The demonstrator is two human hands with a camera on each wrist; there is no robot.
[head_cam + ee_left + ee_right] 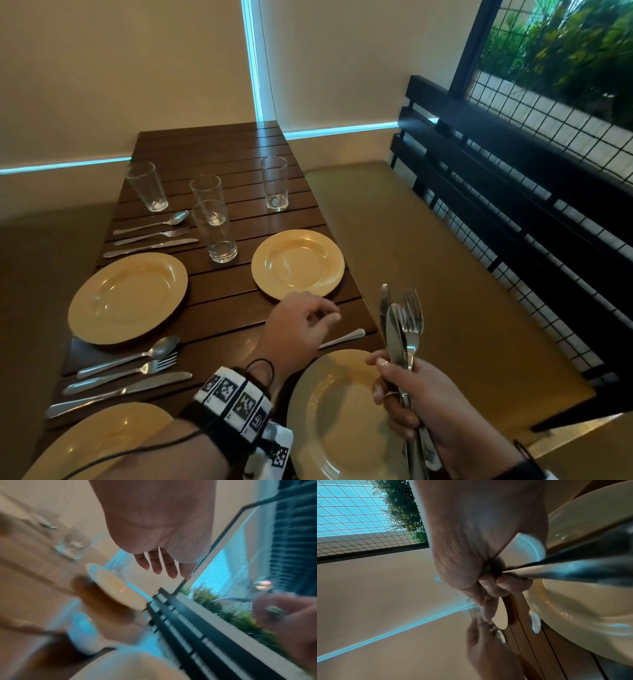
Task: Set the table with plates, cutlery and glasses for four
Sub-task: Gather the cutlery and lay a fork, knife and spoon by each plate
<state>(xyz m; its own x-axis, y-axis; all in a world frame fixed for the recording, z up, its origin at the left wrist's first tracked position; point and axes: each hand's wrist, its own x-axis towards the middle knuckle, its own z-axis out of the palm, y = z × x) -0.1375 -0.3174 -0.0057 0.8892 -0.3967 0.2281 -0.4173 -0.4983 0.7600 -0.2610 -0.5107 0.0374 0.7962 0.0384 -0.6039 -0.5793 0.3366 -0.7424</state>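
Four cream plates lie on the dark slatted table (pixel 219 308): far left (pixel 126 298), far right (pixel 298 263), near right (pixel 342 411), near left (pixel 102 442). My right hand (pixel 411 394) grips a bundle of knives and a fork (pixel 400 325) upright beside the near right plate; the handles (pixel 573 568) run past my curled fingers (pixel 496 582). My left hand (pixel 301 325) hovers over the table between the two right plates, fingers relaxed (pixel 163 566) and holding nothing. A spoon (pixel 535 620) lies below it, its handle (pixel 342 339) sticking out beside the near right plate.
Four clear glasses (pixel 214 231) stand at the far half of the table. Spoon, fork and knife sets lie beside the far left plate (pixel 150 233) and the near left plate (pixel 126 370). A cushioned bench (pixel 445 274) with a dark slatted back runs along the right.
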